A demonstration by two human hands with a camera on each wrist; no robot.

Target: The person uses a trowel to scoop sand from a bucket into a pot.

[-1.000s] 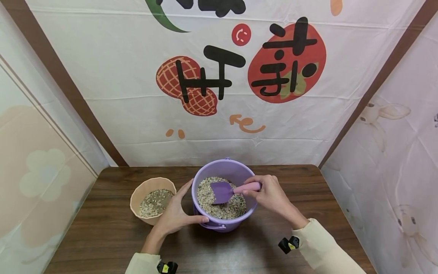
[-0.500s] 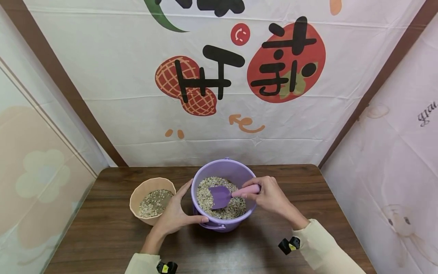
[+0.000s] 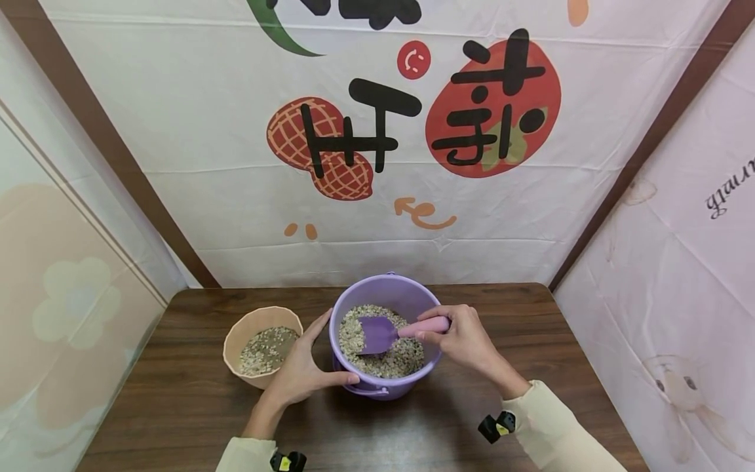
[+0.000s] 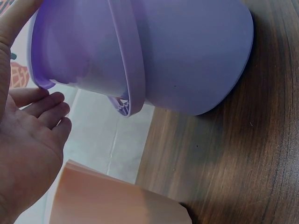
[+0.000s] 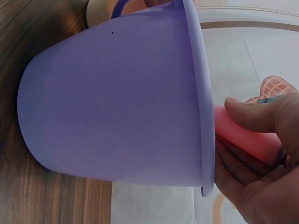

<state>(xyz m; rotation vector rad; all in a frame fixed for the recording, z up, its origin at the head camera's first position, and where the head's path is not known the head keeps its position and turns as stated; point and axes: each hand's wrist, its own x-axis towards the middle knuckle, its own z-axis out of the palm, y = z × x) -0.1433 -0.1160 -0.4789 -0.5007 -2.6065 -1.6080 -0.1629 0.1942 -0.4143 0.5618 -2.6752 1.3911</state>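
Note:
A purple bucket [image 3: 407, 295] stands on the table, partly filled with a loose mix of pale grains [image 3: 352, 331]. My right hand [image 3: 466, 335] grips the pink handle [image 3: 429, 325] of a small shovel, whose purple blade [image 3: 377, 334] rests among the grains. In the right wrist view, the bucket's side [image 5: 117, 102] hides the blade. My left hand [image 3: 299, 372] is spread against the bucket's left side, thumb along the near rim. Seen from the left wrist, its fingertips [image 4: 55, 99] meet the rim without wrapping it.
Left of the bucket, close behind my left hand, sits a peach-coloured faceted bowl [image 3: 232, 341] holding water and pale grains. The bucket's handle [image 3: 368, 392] hangs down on the near side. A printed cloth [image 3: 472, 255] rises behind the wooden table [image 3: 501, 308].
The shovel blade has slid slightly left through the grains, tilting toward me and then levelling again. My left hand and the bucket have stayed in place.

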